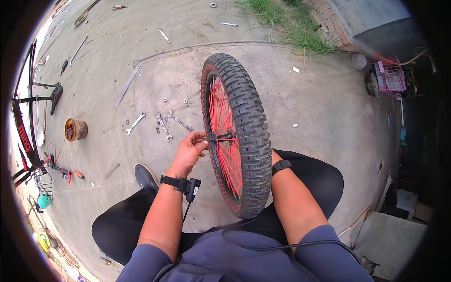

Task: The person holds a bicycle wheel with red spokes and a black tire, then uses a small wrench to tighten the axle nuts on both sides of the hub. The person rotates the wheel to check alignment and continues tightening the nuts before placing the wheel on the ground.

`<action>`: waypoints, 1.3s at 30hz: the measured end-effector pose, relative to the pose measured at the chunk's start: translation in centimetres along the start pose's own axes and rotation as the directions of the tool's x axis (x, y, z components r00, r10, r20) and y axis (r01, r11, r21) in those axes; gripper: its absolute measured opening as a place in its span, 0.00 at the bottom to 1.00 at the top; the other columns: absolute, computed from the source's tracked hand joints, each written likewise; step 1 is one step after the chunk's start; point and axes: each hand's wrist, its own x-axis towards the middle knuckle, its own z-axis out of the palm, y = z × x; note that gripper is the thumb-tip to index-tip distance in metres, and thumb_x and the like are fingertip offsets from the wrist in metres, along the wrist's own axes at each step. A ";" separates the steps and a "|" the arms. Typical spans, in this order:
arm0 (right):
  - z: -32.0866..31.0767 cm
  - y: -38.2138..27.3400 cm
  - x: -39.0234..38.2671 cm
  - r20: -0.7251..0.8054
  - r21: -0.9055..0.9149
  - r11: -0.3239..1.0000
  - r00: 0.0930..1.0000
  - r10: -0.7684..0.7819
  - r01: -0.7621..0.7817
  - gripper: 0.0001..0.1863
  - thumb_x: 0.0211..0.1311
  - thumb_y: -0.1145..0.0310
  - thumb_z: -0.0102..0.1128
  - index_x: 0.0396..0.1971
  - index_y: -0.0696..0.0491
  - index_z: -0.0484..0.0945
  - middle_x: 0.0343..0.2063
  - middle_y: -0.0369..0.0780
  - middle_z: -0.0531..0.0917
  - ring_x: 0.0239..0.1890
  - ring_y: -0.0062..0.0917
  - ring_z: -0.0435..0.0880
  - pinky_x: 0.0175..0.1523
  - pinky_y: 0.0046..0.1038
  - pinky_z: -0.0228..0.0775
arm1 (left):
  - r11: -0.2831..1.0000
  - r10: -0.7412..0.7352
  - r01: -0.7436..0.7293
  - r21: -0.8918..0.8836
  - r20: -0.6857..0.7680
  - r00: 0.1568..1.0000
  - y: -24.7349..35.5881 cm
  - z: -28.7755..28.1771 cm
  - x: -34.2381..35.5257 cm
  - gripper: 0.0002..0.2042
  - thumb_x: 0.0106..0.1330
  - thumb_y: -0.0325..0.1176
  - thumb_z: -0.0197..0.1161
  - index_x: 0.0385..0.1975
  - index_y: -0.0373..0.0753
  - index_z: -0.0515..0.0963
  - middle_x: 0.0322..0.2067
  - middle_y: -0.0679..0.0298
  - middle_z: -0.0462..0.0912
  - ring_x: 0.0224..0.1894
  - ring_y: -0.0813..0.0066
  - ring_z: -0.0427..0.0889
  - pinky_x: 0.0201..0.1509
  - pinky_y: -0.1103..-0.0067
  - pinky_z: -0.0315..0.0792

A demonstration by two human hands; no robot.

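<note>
A bicycle wheel with a fat black tyre (249, 129) and red spokes (223, 160) stands upright between my bent legs. My left hand (192, 146) is at the hub's left side, its thumb and fingers closed on the end of the axle (210, 140) or a small part on it; which, I cannot make out. My right hand (275, 156) is behind the tyre on the right, its fingers hidden. Several spanners (136, 123), small nuts (165, 99) and other small parts lie on the concrete just left of the wheel.
A bicycle frame (26, 136) and a tub of greasy parts (75, 129) are at left. A steel strip (127, 88), screwdrivers (117, 7) and more tools lie on the concrete (329, 117). Grass (286, 23) grows by a brick edge behind. A pink wire basket (392, 75) stands right.
</note>
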 end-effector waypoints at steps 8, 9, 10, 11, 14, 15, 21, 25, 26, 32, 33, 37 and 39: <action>0.0 0.2 -0.5 -0.037 -0.387 0.911 0.985 -0.171 0.144 0.21 0.57 0.79 0.68 0.52 0.64 0.78 0.41 0.40 0.87 0.38 0.21 0.84 0.47 0.26 0.78 | 0.997 0.009 -0.013 0.070 0.065 0.998 -1.4 -0.4 1.0 0.17 0.76 0.43 0.57 0.51 0.33 0.76 0.37 0.60 0.85 0.33 0.75 0.84 0.33 0.80 0.73; 0.8 0.1 -0.7 -0.115 -0.443 0.891 0.979 -0.167 0.100 0.20 0.58 0.77 0.69 0.51 0.64 0.79 0.39 0.39 0.87 0.38 0.20 0.84 0.46 0.25 0.78 | 0.997 0.021 -0.023 0.076 0.034 0.999 -1.0 -0.2 0.6 0.17 0.76 0.42 0.58 0.51 0.33 0.76 0.37 0.60 0.84 0.32 0.74 0.84 0.32 0.80 0.73; 1.7 -0.1 -1.1 -0.193 -0.491 0.870 0.968 -0.162 0.048 0.19 0.58 0.75 0.70 0.49 0.63 0.80 0.38 0.38 0.87 0.37 0.19 0.84 0.45 0.25 0.77 | 0.995 -0.074 0.071 0.067 0.034 0.997 -0.5 -0.2 0.6 0.16 0.75 0.39 0.59 0.51 0.33 0.76 0.37 0.61 0.84 0.33 0.74 0.84 0.33 0.79 0.73; 1.8 -0.1 -1.0 -0.218 -0.536 0.844 0.961 -0.169 0.027 0.18 0.59 0.74 0.69 0.49 0.62 0.81 0.37 0.38 0.87 0.37 0.19 0.83 0.44 0.25 0.77 | 0.985 -0.167 0.165 0.057 0.033 0.985 -0.2 -0.5 0.6 0.14 0.74 0.37 0.60 0.51 0.33 0.76 0.38 0.61 0.84 0.35 0.75 0.84 0.34 0.79 0.73; -0.3 0.4 0.3 -0.221 -0.512 0.858 0.960 -0.173 0.037 0.13 0.64 0.73 0.65 0.46 0.61 0.82 0.34 0.38 0.86 0.34 0.18 0.83 0.42 0.25 0.76 | 0.983 -0.178 0.174 0.065 0.050 0.983 -0.7 -0.5 1.0 0.16 0.74 0.39 0.61 0.51 0.33 0.76 0.37 0.61 0.84 0.35 0.75 0.84 0.34 0.79 0.74; -0.3 0.4 0.5 -0.188 -0.452 0.891 0.972 -0.143 0.043 0.12 0.65 0.74 0.64 0.46 0.62 0.82 0.33 0.38 0.86 0.33 0.19 0.83 0.41 0.25 0.76 | 0.992 -0.110 0.107 0.065 0.037 0.993 -0.8 -0.3 0.7 0.16 0.74 0.40 0.61 0.50 0.33 0.77 0.37 0.61 0.84 0.34 0.75 0.84 0.33 0.79 0.74; 0.4 1.0 0.9 -0.257 -0.397 0.917 0.954 -0.157 0.044 0.09 0.68 0.78 0.59 0.46 0.61 0.81 0.30 0.38 0.84 0.30 0.21 0.84 0.33 0.25 0.78 | 0.977 -0.214 0.214 0.027 0.007 0.977 -0.1 -0.6 0.6 0.15 0.74 0.38 0.62 0.52 0.34 0.76 0.38 0.62 0.84 0.36 0.75 0.84 0.35 0.79 0.75; 0.9 1.5 0.9 -0.272 -0.460 0.887 0.946 -0.178 0.035 0.09 0.68 0.78 0.59 0.47 0.61 0.79 0.29 0.39 0.84 0.27 0.22 0.85 0.30 0.25 0.78 | 0.989 -0.143 0.142 0.039 0.019 0.990 -1.2 -0.7 1.1 0.15 0.75 0.40 0.60 0.50 0.34 0.76 0.36 0.61 0.84 0.34 0.75 0.84 0.33 0.79 0.75; 1.1 1.5 0.7 -0.253 -0.524 0.850 0.945 -0.209 0.048 0.09 0.68 0.78 0.59 0.47 0.61 0.79 0.29 0.39 0.84 0.27 0.22 0.85 0.30 0.25 0.78 | 0.994 -0.109 0.109 0.028 0.000 0.994 -1.4 -0.6 1.0 0.14 0.75 0.40 0.60 0.49 0.35 0.77 0.35 0.61 0.84 0.33 0.76 0.84 0.33 0.80 0.74; 3.3 0.9 -1.0 -0.238 -0.721 0.693 0.931 -0.275 0.020 0.11 0.68 0.78 0.60 0.48 0.61 0.79 0.31 0.39 0.84 0.30 0.22 0.84 0.34 0.26 0.77 | 0.973 -0.229 0.229 0.024 -0.004 0.973 -1.2 -1.3 1.4 0.11 0.75 0.38 0.60 0.46 0.36 0.76 0.36 0.63 0.83 0.32 0.77 0.82 0.34 0.80 0.74; 3.8 0.7 -1.2 -0.257 -0.727 0.686 0.931 -0.258 -0.010 0.12 0.67 0.78 0.60 0.49 0.60 0.80 0.35 0.38 0.85 0.33 0.21 0.83 0.39 0.26 0.77 | 0.976 -0.214 0.213 0.051 0.015 0.977 -1.6 -1.5 1.7 0.11 0.75 0.37 0.60 0.46 0.36 0.76 0.36 0.64 0.83 0.32 0.78 0.82 0.34 0.80 0.74; 3.3 1.0 -0.7 -0.259 -0.707 0.707 0.930 -0.261 0.001 0.11 0.67 0.78 0.60 0.48 0.61 0.79 0.29 0.40 0.84 0.28 0.22 0.84 0.33 0.26 0.77 | 0.999 0.000 0.000 -0.054 0.001 1.000 -2.8 -0.9 1.8 0.10 0.75 0.37 0.59 0.46 0.36 0.76 0.31 0.68 0.81 0.28 0.78 0.80 0.30 0.80 0.73; 2.8 1.3 -0.4 -0.259 -0.683 0.730 0.927 -0.273 0.024 0.10 0.67 0.79 0.61 0.47 0.62 0.79 0.25 0.41 0.84 0.24 0.23 0.84 0.29 0.26 0.77 | 0.998 -0.041 0.040 -0.051 -0.025 0.999 -2.3 -0.5 1.4 0.10 0.74 0.35 0.59 0.47 0.36 0.76 0.30 0.69 0.81 0.28 0.79 0.79 0.29 0.80 0.73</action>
